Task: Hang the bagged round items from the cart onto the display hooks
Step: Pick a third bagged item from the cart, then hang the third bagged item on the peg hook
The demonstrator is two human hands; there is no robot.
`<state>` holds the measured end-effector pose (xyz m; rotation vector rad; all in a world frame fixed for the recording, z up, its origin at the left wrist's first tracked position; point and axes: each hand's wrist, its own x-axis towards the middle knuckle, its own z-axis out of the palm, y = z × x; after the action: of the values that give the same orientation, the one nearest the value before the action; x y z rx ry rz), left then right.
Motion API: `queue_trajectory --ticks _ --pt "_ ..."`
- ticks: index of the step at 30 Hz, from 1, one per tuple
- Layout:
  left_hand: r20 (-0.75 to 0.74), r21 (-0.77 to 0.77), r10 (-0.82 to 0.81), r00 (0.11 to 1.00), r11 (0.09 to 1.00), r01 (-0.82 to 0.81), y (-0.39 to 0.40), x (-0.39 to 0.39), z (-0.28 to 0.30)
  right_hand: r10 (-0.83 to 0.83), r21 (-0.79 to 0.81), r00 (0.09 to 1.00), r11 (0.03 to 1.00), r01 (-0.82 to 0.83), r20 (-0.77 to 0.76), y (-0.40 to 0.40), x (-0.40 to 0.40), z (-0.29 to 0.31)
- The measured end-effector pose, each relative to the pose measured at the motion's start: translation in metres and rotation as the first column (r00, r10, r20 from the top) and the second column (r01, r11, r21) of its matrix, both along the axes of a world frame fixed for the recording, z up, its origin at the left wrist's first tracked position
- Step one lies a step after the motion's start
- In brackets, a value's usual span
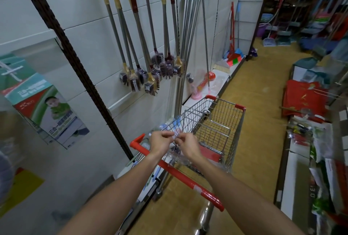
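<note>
A wire shopping cart [222, 114] with red trim stands in the aisle in front of me. Over its near end, just above the red handle [180, 173], my left hand [160, 141] and my right hand [188, 145] pinch the top of a clear plastic bag [174, 156]. The bag hangs between the hands and its contents are hard to make out. More clear bagged items [165, 126] with pale blue parts lie against the cart's left side. White display hooks [12, 71] stick out from the wall panel at the far left.
Brushes on long handles [143, 76] and metal poles [188, 46] hang from the white wall on the left. A boxed product [50, 114] hangs at lower left. Shelves with red packs [305, 99] and goods line the right. A tan floor [259, 121] runs ahead.
</note>
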<state>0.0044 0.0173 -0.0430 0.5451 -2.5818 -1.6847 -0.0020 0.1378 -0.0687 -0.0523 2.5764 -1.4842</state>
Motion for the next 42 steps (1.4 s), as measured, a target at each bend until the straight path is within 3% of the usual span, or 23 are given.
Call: queue_trajectory --ticks 8,18,23,28,37,42 --pt "-0.107 -0.213 -0.09 0.99 0.975 0.066 -0.004 -0.009 0.017 -0.005 0.008 0.993 1.0 0.006 -0.114 0.014 -0.016 0.023" --pt "-0.317 -0.219 -0.176 0.932 0.97 0.108 0.004 -0.036 0.114 -0.064 -0.108 0.959 0.994 0.035 -0.276 0.02 -0.048 0.118" --pt "-0.433 -0.179 -0.203 0.878 0.974 0.137 0.001 -0.039 0.166 -0.035 -0.084 0.921 0.996 0.003 -0.388 0.015 -0.054 0.171" --pt "-0.551 -0.163 -0.165 0.818 0.983 0.089 -0.012 -0.036 0.211 -0.042 -0.048 0.866 0.999 0.021 -0.498 0.001 -0.054 0.229" --pt "-0.686 -0.12 -0.039 0.726 0.991 -0.061 -0.06 0.004 0.263 0.066 -0.212 0.854 0.956 -0.202 -0.515 -0.05 -0.026 0.296" --pt "-0.698 -0.044 0.077 0.712 0.988 -0.15 -0.094 0.039 0.27 0.158 -0.219 0.835 0.924 -0.313 -0.528 -0.091 0.001 0.31"
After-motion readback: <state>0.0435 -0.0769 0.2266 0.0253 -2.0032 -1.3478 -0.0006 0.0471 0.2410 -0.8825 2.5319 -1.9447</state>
